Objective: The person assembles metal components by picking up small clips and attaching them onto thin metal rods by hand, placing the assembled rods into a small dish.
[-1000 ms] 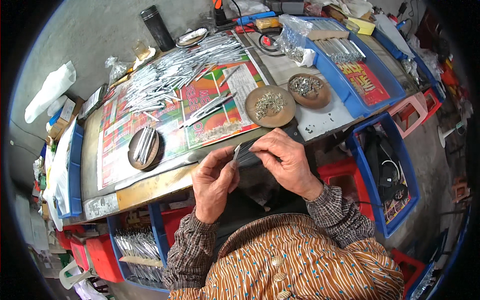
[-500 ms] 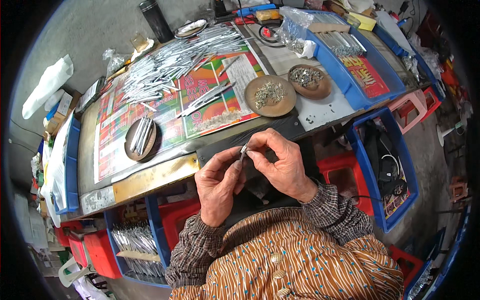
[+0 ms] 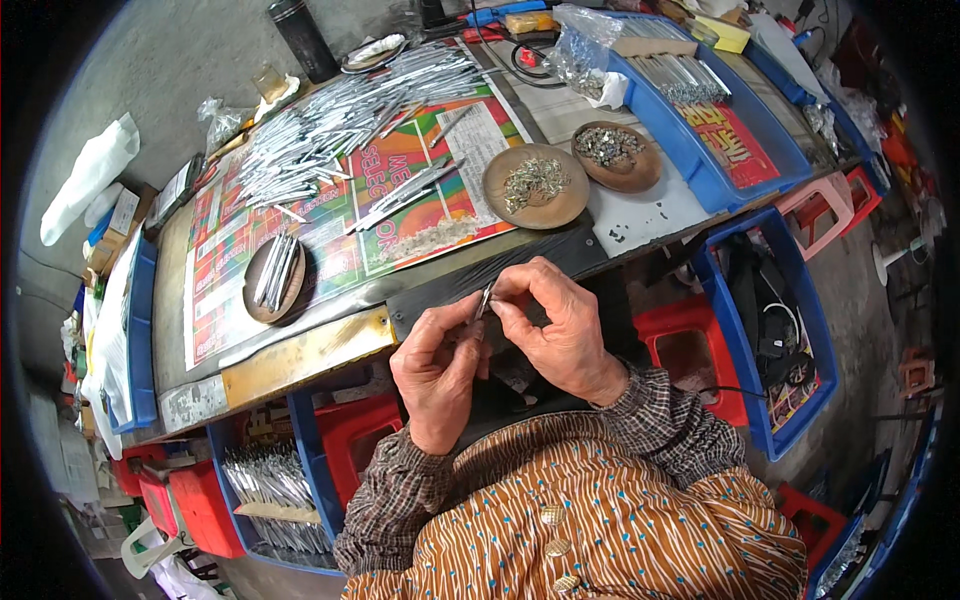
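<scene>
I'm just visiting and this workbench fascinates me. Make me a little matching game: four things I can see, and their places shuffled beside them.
Things:
1. Black flask
2. Thin silvery piece
3. Round dish with slim sticks in it
4. Blue crate with a white cable in it

Places:
A. On the table, near its front edge, left of the hands
B. To the right of the hands, lower than the tabletop
C. At the back, by the grey wall
D. At the fingertips of the left hand and right hand

Right pairs: 1-C, 2-D, 3-A, 4-B
</scene>
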The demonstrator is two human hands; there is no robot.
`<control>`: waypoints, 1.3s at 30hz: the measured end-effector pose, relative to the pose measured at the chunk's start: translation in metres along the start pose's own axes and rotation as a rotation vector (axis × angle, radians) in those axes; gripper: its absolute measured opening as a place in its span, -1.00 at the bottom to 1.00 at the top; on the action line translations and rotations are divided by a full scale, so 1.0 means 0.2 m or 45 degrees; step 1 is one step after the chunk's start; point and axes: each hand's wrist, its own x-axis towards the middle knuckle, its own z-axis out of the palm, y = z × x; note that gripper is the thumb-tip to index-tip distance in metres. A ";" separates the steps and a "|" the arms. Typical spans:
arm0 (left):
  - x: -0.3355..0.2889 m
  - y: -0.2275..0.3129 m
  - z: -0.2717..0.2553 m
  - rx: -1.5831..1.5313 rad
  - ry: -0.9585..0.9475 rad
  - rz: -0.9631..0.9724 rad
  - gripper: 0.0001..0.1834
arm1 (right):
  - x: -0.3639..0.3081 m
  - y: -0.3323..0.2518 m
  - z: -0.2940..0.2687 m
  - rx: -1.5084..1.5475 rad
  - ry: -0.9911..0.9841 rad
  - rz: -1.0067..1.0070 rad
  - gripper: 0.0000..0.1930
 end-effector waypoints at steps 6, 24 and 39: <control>-0.01 0.01 0.01 0.072 -0.003 0.003 -0.70 | -0.02 0.02 0.00 0.019 0.006 -0.021 -0.78; 0.00 -0.02 0.05 0.425 -0.011 0.082 -0.69 | 0.01 0.04 -0.08 0.471 -0.198 0.536 -0.77; 0.15 0.04 0.13 1.032 -0.131 0.627 -0.73 | 0.10 0.10 -0.29 -0.050 -0.157 0.112 -0.87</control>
